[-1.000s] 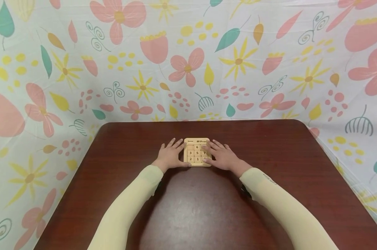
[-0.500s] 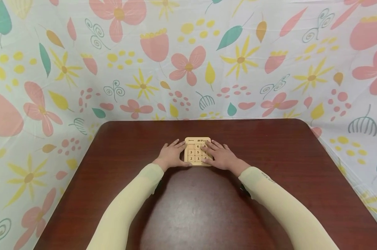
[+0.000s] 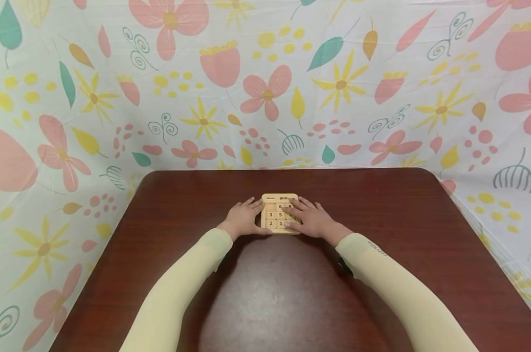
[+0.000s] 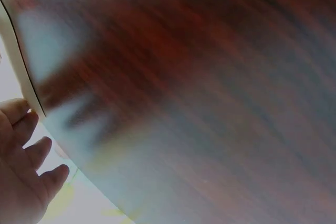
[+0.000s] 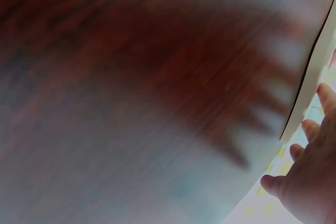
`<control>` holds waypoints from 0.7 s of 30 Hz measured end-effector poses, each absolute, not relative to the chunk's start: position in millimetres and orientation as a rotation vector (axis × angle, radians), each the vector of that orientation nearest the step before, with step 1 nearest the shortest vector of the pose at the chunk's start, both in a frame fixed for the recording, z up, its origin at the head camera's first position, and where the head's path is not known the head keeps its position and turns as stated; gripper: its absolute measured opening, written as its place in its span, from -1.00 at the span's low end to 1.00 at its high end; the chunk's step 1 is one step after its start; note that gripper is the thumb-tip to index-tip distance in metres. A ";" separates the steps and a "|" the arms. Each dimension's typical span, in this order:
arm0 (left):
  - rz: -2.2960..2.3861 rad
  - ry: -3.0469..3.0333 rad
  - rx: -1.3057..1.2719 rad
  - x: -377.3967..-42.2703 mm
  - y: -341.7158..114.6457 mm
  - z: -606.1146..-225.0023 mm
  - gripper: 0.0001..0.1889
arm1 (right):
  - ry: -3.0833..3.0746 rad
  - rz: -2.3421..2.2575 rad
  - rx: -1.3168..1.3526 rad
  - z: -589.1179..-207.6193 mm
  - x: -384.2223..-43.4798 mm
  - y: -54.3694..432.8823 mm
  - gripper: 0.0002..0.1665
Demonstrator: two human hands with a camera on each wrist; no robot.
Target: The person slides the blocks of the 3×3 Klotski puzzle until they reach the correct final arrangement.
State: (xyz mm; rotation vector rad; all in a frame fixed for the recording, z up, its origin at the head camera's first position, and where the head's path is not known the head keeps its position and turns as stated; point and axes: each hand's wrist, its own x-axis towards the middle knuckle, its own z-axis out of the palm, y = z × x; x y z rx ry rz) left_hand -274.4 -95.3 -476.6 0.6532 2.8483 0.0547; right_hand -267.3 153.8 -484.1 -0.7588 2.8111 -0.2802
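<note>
A light wooden sliding number puzzle point(image 3: 271, 198) lies on the table; its top row has a gap at the left, then 6 and a partly covered 8. Below are 3, 5 and a mostly covered tile, then 2, 1 and another covered one. At its left side, my left hand point(image 3: 243, 218) is spread, thumb along the near corner and fingertips at the upper edge. My right hand point(image 3: 315, 221) reaches over the right side, its straight fingers and thumb on the tiles. Both wrist views catch the puzzle's pale edge point(image 4: 18, 59) beside the fingers.
The dark red-brown table point(image 3: 265, 288) has rounded far corners. Behind it and to the sides hangs a white cloth point(image 3: 230, 102) with flower and leaf prints. Pale yellow sleeves point(image 3: 173, 283) cover both forearms.
The head view has shifted slightly. More of the 8 tile shows beside the right fingers than a second ago. The left hand stays at the puzzle's left side, and the visible tiles keep their order.
</note>
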 end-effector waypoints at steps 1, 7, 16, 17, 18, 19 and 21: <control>0.053 2.846 0.656 -274.5 -95.1 -476.9 0.06 | 2.809 -0.280 -0.757 -484.3 -267.5 154.2 -0.23; 0.057 2.849 0.666 -275.4 -94.8 -477.4 0.06 | 2.814 -0.278 -0.768 -482.5 -267.7 155.1 -0.25; 0.072 2.839 0.657 -274.5 -94.9 -477.0 0.06 | 2.797 -0.257 -0.759 -483.1 -269.9 153.6 -0.24; 0.076 2.839 0.657 -274.4 -94.9 -476.8 0.06 | 2.796 -0.256 -0.757 -483.7 -270.5 153.5 -0.24; 0.079 2.840 0.657 -274.3 -94.8 -476.5 0.06 | 2.792 -0.257 -0.754 -484.1 -271.1 153.2 -0.24; 0.083 2.840 0.659 -274.2 -94.9 -476.0 0.06 | 2.789 -0.258 -0.753 -484.3 -271.6 152.8 -0.24; 0.082 2.839 0.669 -273.9 -95.1 -475.4 0.06 | 2.786 -0.261 -0.755 -484.3 -272.4 151.7 -0.25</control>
